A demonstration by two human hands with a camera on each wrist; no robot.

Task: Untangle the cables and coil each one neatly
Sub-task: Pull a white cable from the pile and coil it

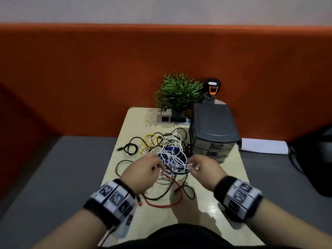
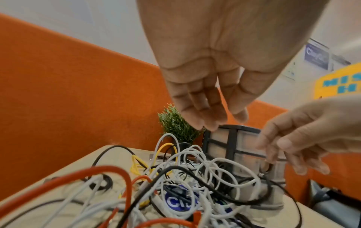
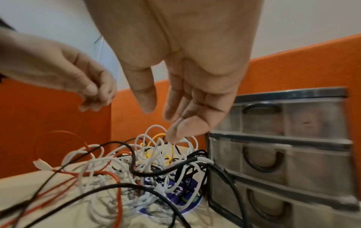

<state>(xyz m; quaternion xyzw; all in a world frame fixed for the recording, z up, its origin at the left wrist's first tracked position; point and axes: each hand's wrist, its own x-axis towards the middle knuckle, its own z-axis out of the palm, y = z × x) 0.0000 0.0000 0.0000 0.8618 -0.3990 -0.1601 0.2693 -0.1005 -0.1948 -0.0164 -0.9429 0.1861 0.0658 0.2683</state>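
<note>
A tangle of cables lies mid-table: white cables (image 1: 172,151) on top, a yellow cable (image 1: 149,139) at the back, black cables (image 1: 131,146) looping left, and a red cable (image 1: 179,191) trailing toward me. A blue round label (image 2: 179,202) shows under the knot. My left hand (image 1: 158,167) hovers over the tangle's near left side with relaxed, loosely curled fingers (image 2: 207,123) and holds nothing. My right hand (image 1: 193,166) hovers at the near right side, thumb and fingers (image 3: 175,132) spread, its fingertips just above a white loop (image 3: 156,148).
A grey drawer unit (image 1: 213,126) stands right behind the tangle. A potted plant (image 1: 177,94), a black bottle (image 1: 211,90) and a socket panel (image 1: 172,119) sit at the table's (image 1: 224,194) back. White paper (image 1: 264,145) and a dark bag (image 1: 316,159) lie to the right.
</note>
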